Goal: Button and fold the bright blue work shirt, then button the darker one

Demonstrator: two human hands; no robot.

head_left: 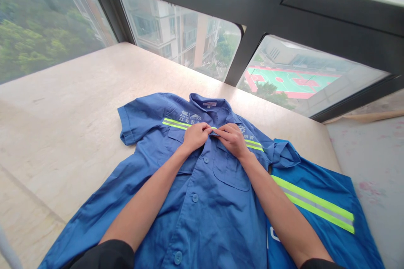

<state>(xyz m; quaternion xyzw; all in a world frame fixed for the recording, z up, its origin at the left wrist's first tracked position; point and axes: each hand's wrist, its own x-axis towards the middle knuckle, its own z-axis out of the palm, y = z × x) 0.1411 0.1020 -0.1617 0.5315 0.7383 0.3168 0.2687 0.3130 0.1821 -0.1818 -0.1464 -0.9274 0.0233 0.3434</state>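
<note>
A blue short-sleeved work shirt [221,218] lies front side up, its collar towards the windows. Yellow-green and grey reflective tape crosses its chest, with white lettering above. At the upper front placket, my left hand [197,136] pinches the fabric edge. My right hand [232,138] grips the same edge from the other side, fingertips almost meeting the left ones. Whether a button is between the fingers cannot be made out. Below the hands, a button [206,160], another button [195,198] and a lower button [178,257] show along the placket.
A brighter blue garment [334,185] with reflective tape lies to the right, partly under the shirt's sleeve. Both rest on a pale stone sill [78,92]. Dark window frames [252,21] border the far side. A pale floral surface [375,168] is at the right.
</note>
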